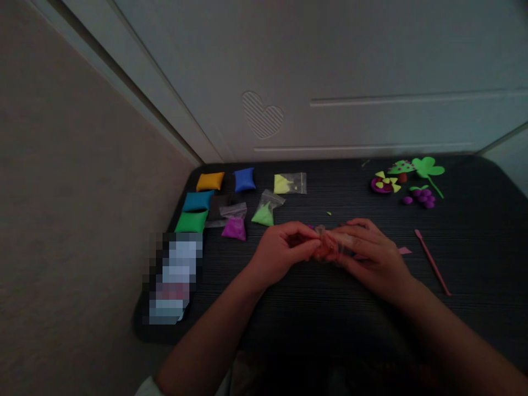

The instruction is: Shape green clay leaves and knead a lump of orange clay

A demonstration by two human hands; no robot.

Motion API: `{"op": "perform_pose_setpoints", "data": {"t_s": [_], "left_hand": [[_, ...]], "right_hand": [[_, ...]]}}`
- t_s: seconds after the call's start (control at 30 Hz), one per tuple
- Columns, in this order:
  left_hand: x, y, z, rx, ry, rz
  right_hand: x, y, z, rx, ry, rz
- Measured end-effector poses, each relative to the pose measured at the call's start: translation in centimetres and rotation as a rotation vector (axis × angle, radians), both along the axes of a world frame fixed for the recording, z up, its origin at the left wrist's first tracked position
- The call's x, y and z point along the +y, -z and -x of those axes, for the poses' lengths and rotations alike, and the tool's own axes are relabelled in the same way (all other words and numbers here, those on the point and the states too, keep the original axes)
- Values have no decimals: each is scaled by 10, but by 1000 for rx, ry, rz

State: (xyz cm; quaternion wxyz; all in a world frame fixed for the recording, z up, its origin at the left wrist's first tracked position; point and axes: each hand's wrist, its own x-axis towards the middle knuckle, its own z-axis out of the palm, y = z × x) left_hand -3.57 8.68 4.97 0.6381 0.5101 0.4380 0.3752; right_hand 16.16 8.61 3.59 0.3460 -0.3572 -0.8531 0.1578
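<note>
A small clear plastic bag [326, 248] with reddish clay in it is held above the table between my two hands. My left hand [278, 250] pinches its left side between thumb and fingertips. On its other side, my right hand [377, 258] has thumb and fingers closed on the crinkled plastic. Part of the bag is hidden by the fingers. From behind my right hand sticks out the end of a flat pink piece [405, 251]. A bit of purple shows just beyond my left fingertips.
Left lie clay packs, including an orange pack [210, 181], a blue pack [245, 180] and a purple bag [234, 227], near a blurred-out phone-like object [175, 280]. Right are a pink modelling tool [433, 263], purple clay grapes [424, 198] and a green clay flower [428, 167]. A white panel [330, 126] stands behind.
</note>
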Motion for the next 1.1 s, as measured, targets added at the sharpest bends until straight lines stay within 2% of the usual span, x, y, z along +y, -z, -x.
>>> {"op": "perform_pose_setpoints", "data": {"t_s": [0.23, 0.47, 0.67, 0.9, 1.03, 1.1], "left_hand": [[-1, 4, -8, -179, -58, 116], [-3, 5, -9, -262, -25, 142], [-2, 4, -8, -261, 23, 173], [6, 10, -9, -292, -99, 207], [14, 13, 1, -360, -221, 200], [18, 14, 7, -382, -266, 186]], "right_hand": [[-2, -4, 4, 21, -36, 107], [-6, -7, 7, 31, -30, 238], [-4, -10, 8, 31, 10, 273], [-2, -16, 4, 109, 76, 373], [-2, -21, -1, 290, 149, 395], [0, -21, -5, 456, 217, 478]]}}
